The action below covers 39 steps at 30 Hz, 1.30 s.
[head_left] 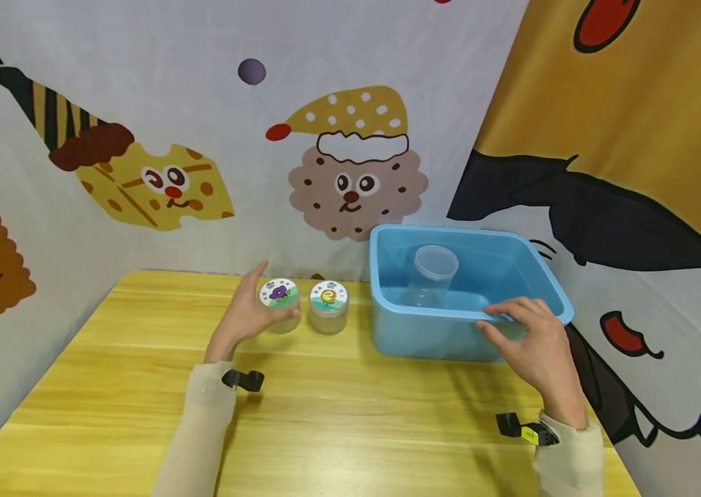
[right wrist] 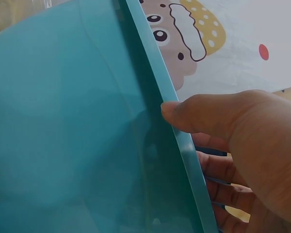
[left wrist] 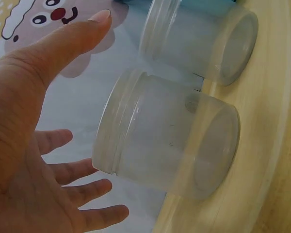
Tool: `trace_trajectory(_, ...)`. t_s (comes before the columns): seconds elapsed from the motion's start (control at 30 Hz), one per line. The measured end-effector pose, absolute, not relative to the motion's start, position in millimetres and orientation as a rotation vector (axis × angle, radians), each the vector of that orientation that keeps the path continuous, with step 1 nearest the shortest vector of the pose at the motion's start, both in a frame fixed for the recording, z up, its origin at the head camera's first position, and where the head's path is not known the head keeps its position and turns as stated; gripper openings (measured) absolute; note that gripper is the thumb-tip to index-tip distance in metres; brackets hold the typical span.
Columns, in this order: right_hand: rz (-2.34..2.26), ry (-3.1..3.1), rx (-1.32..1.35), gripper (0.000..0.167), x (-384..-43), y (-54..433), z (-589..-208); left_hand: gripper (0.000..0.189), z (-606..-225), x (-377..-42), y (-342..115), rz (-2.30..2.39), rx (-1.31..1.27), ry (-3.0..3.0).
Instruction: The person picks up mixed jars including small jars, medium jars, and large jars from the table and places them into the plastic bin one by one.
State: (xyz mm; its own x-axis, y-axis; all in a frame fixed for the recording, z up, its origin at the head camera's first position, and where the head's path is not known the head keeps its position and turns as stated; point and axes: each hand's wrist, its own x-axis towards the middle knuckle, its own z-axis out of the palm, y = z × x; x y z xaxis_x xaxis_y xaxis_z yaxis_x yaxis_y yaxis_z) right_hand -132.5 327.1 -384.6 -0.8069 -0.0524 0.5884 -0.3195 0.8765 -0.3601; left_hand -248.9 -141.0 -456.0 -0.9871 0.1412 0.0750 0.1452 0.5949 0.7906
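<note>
My left hand [head_left: 245, 310], fingers spread, is around a clear jar [left wrist: 169, 141] whose lid shows a purple flower [head_left: 279, 293]. In the left wrist view its thumb and fingertips stand at either side of the jar's lid end. Just right of it is a second clear jar [head_left: 328, 319] with a yellow flower on its lid. At the right my right hand [head_left: 533, 338] holds the near rim of a blue plastic basin [head_left: 431, 335], thumb outside and fingers inside, the fingertips partly hidden in the right wrist view [right wrist: 223, 170]. Inside the basin stands another clear jar [head_left: 434, 276].
The wooden table [head_left: 338, 421] meets a printed cloth backdrop [head_left: 201, 83] along its far edge. The basin stands close against the cloth at the right, its wall rising above the tabletop. Each wrist wears a strap with a small black device [head_left: 245, 380].
</note>
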Motion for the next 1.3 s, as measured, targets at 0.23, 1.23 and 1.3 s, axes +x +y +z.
trace_trajectory(0.23,0.621,-2.449,0.266,0.023,-134.4,325.1,-384.0,0.130,-458.5,-250.2,-148.3,-1.502,-0.261,-2.751)
trace_trajectory(1.23,0.597,-2.460,0.265,0.024,-132.8,325.0,-385.1,0.096,-481.8,-252.5,-148.5,-1.718,-0.136,-2.711)
trace_trajectory(1.3,0.599,-2.459,0.266,0.024,-131.5,325.5,-385.6,0.096,-482.7,-251.7,-147.9,-1.721,-0.132,-2.714)
